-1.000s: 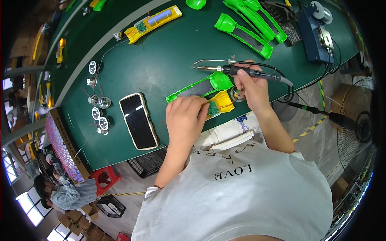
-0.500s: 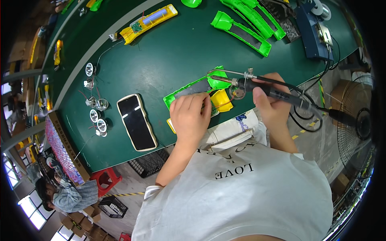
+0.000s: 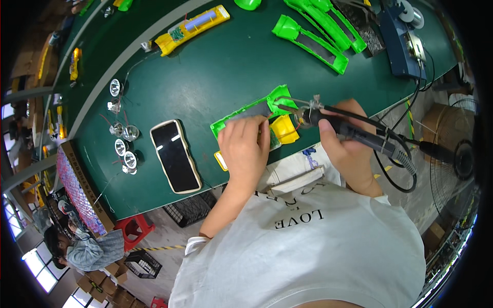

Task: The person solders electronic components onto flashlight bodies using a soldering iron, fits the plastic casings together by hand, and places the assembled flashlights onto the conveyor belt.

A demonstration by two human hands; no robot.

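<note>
My right hand (image 3: pixel 349 146) is wrapped around a soldering iron (image 3: pixel 359 132) with a thin metal feed tube (image 3: pixel 295 98) clamped alongside. Its tip points left, over the wide end of a green plastic half-shell (image 3: pixel 241 115) lying on the bench. My left hand (image 3: pixel 243 149) is closed over a yellow half-shell (image 3: pixel 284 129), fingers bent and pressed together. Whatever its fingertips grip is hidden. A green circuit board (image 3: pixel 273 141) shows partly inside the yellow shell, beside those fingers. A small round lamp reflector near the iron's tip is mostly covered by the iron.
A phone (image 3: pixel 176 156) and several lamp reflectors (image 3: pixel 130 160) lie to the left. Farther back are a yellow shell with a battery (image 3: pixel 197 23) and several green shells (image 3: pixel 310 43). A blue solder-feed unit (image 3: pixel 400 46) stands at the far right. A fan (image 3: pixel 454 161) is beyond the bench edge.
My right hand has turned the soldering iron slightly, its tip moving a little nearer to me and its rear cable end swinging lower. My left hand stays in place.
</note>
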